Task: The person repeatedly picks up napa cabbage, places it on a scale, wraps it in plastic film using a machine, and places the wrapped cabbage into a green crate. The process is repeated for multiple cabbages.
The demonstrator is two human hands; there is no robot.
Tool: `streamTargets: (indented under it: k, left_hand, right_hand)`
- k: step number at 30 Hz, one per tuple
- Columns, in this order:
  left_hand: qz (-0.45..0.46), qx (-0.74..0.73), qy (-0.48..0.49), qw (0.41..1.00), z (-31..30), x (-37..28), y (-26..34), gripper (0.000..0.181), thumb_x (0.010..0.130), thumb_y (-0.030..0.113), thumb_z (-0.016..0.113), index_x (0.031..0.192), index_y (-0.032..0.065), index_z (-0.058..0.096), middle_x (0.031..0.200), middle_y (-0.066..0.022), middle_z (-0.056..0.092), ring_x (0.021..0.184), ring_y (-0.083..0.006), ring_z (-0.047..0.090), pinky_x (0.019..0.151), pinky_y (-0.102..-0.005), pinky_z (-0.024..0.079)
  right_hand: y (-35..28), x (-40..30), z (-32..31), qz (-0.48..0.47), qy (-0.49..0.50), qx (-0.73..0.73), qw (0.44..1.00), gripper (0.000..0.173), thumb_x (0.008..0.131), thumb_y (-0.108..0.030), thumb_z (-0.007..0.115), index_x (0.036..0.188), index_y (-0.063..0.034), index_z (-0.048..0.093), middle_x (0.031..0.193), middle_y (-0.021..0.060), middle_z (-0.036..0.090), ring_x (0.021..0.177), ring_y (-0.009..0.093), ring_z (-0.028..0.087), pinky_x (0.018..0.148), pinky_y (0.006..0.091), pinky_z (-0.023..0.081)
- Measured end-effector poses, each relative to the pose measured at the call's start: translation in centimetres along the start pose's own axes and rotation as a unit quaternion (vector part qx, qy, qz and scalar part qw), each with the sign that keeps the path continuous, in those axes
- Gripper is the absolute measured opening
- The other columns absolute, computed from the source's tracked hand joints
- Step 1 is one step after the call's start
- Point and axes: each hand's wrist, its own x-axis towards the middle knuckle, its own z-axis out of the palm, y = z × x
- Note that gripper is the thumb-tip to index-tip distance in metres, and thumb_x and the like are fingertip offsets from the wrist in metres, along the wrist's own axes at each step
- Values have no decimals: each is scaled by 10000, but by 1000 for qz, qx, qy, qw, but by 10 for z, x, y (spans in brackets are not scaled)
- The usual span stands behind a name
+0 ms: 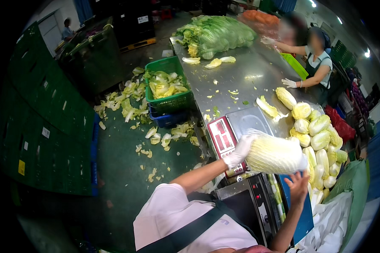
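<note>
My left hand (240, 151), in a white glove, grips one end of a large napa cabbage (272, 153) that looks wrapped in thin clear film. The cabbage is held tilted over the front edge of a red and silver weighing scale (222, 134), hiding part of it. Just below the cabbage's other end is my right hand (297, 186), which looks bare, fingers spread; whether the fingertips touch the cabbage I cannot tell. A pile of napa cabbages (321, 139) lies to the right. Between my arms stands a dark machine (256, 197) with lit red switches.
The steel table (202, 83) holds loose leaves and a green net sack of cabbages (221, 34). A green crate (167, 100) of leaves stands on a blue crate (167, 119) at left. Leaves litter the floor. A co-worker (318, 60) stands across the table. Green crates (47, 126) are stacked far left.
</note>
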Motion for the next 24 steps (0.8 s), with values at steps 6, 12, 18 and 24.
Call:
streamTargets:
  k: [6,12,18,24]
  left_hand:
    - [74,342,-128,928,118,11,-59,340,803,275,446,738,-3,631,751,-227,596,710,-344,596,680,-394,461]
    - [7,340,-184,922,220,13,-140,335,800,286,448,772,-4,612,787,-246,587,759,-389,579,685,-431,453]
    - [-3,379,-163,911,245,-3,-214,370,799,298,462,744,-33,618,795,-256,587,767,-402,575,692,-438,449]
    - [-17,410,-198,890,238,0,-189,346,830,325,473,900,16,611,873,-210,593,855,-379,558,769,-404,438]
  right_hand:
    - [-21,-52,-76,-3,49,-222,974,709,848,-535,454,1364,-82,279,1351,138,344,1208,280,392,967,433,342]
    - [-50,-104,-169,175,217,-123,952,675,825,-600,421,1300,-122,387,1196,106,515,1029,305,531,754,486,444]
    - [-40,-123,-213,311,318,-276,852,820,735,-729,398,1271,-109,430,1115,155,562,972,332,558,645,482,471]
    - [-53,-118,-187,289,357,-328,825,707,809,-619,414,1188,-30,509,1057,196,580,865,316,600,615,418,502]
